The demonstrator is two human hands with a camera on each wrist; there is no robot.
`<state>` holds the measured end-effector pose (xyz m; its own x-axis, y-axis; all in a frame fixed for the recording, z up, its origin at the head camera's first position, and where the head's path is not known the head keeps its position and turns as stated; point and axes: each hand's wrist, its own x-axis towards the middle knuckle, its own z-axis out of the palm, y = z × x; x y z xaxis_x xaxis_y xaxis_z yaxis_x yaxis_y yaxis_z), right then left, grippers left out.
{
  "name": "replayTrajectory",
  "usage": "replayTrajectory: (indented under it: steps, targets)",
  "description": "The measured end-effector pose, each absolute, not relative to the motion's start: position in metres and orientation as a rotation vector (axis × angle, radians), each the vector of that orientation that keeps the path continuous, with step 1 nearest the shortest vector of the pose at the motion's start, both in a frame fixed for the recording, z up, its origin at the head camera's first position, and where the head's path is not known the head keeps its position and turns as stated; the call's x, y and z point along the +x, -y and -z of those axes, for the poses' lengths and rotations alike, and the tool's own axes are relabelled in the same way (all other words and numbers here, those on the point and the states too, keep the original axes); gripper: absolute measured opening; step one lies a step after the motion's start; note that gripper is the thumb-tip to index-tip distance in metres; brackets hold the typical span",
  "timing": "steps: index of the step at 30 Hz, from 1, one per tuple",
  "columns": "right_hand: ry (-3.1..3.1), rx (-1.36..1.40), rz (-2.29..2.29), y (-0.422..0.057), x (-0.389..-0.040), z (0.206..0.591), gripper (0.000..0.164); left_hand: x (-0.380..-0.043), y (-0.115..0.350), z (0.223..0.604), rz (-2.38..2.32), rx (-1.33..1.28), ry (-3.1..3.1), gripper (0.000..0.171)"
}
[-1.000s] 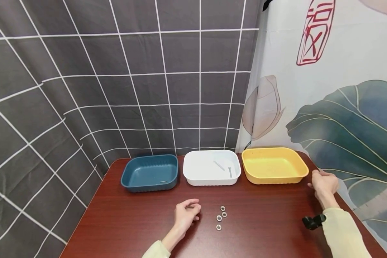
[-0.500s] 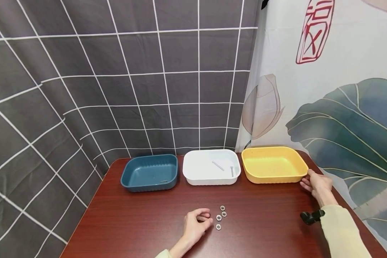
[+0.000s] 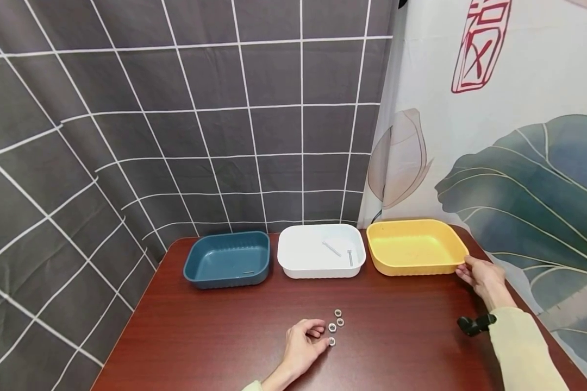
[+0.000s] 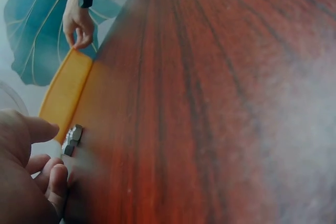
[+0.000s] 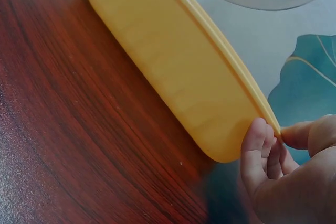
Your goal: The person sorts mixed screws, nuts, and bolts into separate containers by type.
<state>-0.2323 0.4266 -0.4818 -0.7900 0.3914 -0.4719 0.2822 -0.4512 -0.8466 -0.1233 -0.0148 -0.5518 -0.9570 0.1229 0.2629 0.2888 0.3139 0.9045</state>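
Several hex nuts (image 3: 332,328) lie in a small group on the table, seen edge-on as dark nuts (image 4: 75,135) in the left wrist view. My left hand (image 3: 303,346) is just left of them, thumb and fingers apart with a gap between. One fingertip comes right up to the nearest nut (image 3: 331,341). At the table's right side, my right hand (image 3: 484,278) pinches the near right corner of the yellow tray (image 3: 416,270). In the right wrist view the thumb (image 5: 298,135) and fingers sit on opposite sides of the tray's rim.
A white tray (image 3: 318,273) with two bolts (image 3: 331,249) inside stands at the back middle. Left of it is a blue tray (image 3: 227,281) holding a small metal piece (image 3: 248,272). Curtains hang behind the wooden table (image 3: 200,336).
My left hand has moved right, up to the nuts. My right hand has moved left from beside the yellow tray and taken hold of its corner.
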Motion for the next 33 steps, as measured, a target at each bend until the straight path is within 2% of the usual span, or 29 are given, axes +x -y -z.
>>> replayTrajectory:
  steps: [2, 8, 23, 33]
  targets:
    - [1.6, -0.992, -2.422, -0.427, -0.233, 0.482, 0.026, -0.123, 0.014, 0.552, 1.716, -0.377, 2.42, 0.029]
    - [1.615, -1.009, -2.368, -0.425, -0.235, 0.483, 0.007, -0.119, 0.011, 0.556, 1.64, -0.396, 2.377, 0.027]
    - [1.641, -1.008, -2.319, -0.425, -0.235, 0.487, 0.008, -0.119, 0.004, 0.56, 1.369, -0.455, 2.39, 0.024]
    - [1.664, -1.02, -2.271, -0.424, -0.236, 0.489, 0.011, -0.119, -0.001, 0.564, 1.237, -0.486, 2.358, 0.03]
